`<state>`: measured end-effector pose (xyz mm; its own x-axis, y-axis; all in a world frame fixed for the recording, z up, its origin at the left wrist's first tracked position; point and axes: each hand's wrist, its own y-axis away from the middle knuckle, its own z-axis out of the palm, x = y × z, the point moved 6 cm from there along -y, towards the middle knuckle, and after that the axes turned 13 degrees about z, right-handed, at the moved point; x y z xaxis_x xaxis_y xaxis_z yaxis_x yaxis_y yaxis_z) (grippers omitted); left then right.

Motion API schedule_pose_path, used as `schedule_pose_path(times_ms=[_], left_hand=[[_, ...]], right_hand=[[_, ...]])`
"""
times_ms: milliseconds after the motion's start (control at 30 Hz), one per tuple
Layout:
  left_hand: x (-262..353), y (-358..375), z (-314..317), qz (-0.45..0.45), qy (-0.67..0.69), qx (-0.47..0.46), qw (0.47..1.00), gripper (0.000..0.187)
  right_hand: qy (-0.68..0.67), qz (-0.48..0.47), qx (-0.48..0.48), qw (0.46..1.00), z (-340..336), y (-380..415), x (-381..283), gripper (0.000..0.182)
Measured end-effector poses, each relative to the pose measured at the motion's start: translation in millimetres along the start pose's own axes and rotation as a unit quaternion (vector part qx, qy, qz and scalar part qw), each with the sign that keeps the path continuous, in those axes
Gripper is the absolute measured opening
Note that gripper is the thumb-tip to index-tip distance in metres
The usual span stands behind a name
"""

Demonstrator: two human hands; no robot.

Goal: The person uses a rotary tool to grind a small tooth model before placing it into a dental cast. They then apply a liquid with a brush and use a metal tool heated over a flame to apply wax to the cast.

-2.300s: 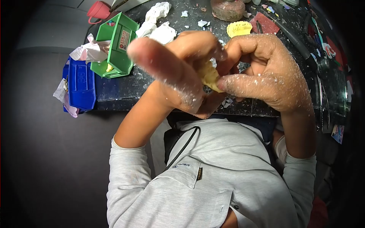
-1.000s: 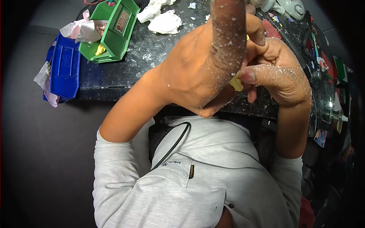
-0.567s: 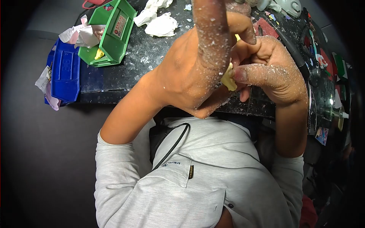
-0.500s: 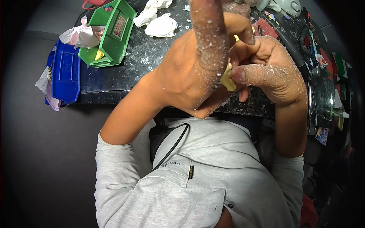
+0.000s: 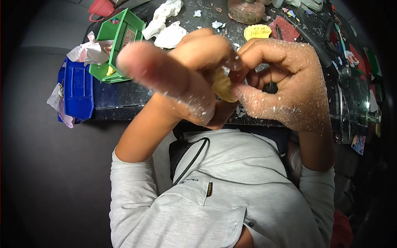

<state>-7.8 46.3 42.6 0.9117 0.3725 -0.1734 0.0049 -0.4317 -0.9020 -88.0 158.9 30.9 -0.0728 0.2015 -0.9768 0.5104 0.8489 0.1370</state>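
A small, curved yellow piece (image 5: 224, 86), like part of a dental cast, is between my two hands in front of my chest. My left hand (image 5: 192, 76) is closed on its left side, with the fingers curled and the thumb stretched toward the camera. Thumb and forefinger of my right hand (image 5: 289, 82) pinch the right edge of the piece. White dust and crumbs cover both hands, thickest on the right. My fingers hide much of the piece. Beyond the right hand, a yellow arch with tooth-like bumps (image 5: 257, 32) lies on the table.
The black table (image 5: 124, 96) is strewn with white crumbs. At left stand a green bin (image 5: 125, 38) with paper in it and a blue bin (image 5: 78, 93). Crumpled white tissue (image 5: 170, 35), a round stone-like block (image 5: 247, 11), a red pad (image 5: 285, 29) and a black tube (image 5: 316, 49) lie farther back.
My left hand has turned, its thumb swinging from upright to pointing left. The yellow piece has shifted left, and the yellow arch behind has come into clear view. My view has moved slightly.
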Motion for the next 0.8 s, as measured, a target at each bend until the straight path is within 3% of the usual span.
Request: schedule_pose_path(times_ms=[133, 200, 267, 333, 367, 400, 533, 633, 733, 800], left_hand=[[8.0, 1.2, 3.3, 0.002, -0.037, 0.08, 0.996, 0.08], [15.2, 4.0, 2.7, 0.003, -0.056, 0.116, 0.992, 0.075], [25.0, 8.7, -2.4, 0.001, -0.072, 0.15, 0.986, 0.07], [36.9, 11.3, -7.9, -0.034, -0.099, 0.136, 0.985, 0.1], [41.7, 11.3, -9.3, -0.036, -0.121, 0.107, 0.986, 0.086], [42.6, 11.3, -9.3, -0.037, -0.116, 0.097, 0.988, 0.086], [51.9, 7.5, -7.4, 0.015, -0.111, 0.159, 0.981, 0.058], [62.7, 5.9, -13.0, 0.0, -0.077, 0.094, 0.993, 0.058], [61.6, 4.6, -8.2, -0.038, -0.085, 0.127, 0.988, 0.053], [64.6, 2.0, -8.8, -0.001, -0.099, 0.168, 0.981, 0.052]], right_hand=[[0.023, -0.091, 0.02, 0.995, 2.9, 5.4, -4.0, 0.019], [0.047, -0.211, 0.043, 0.976, 5.8, 11.3, -14.6, 0.022], [0.061, -0.231, 0.049, 0.97, 8.8, 13.9, -15.7, 0.025], [0.092, -0.266, 0.062, 0.958, 13.9, 18.7, -18.6, 0.026], [0.097, -0.274, 0.063, 0.955, 15.6, 19.7, -17.7, 0.027], [0.087, -0.276, 0.068, 0.955, 15.8, 20.0, -17.0, 0.027], [0.089, -0.358, 0.11, 0.923, 25.1, 21.2, -18.9, 0.026], [0.035, -0.406, 0.116, 0.906, 31.3, 24.8, -19.3, 0.022], [0.087, -0.408, 0.174, 0.892, 28.4, 30.9, -29.2, 0.02], [0.089, -0.42, 0.188, 0.884, 28.4, 31.4, -26.6, 0.017]])
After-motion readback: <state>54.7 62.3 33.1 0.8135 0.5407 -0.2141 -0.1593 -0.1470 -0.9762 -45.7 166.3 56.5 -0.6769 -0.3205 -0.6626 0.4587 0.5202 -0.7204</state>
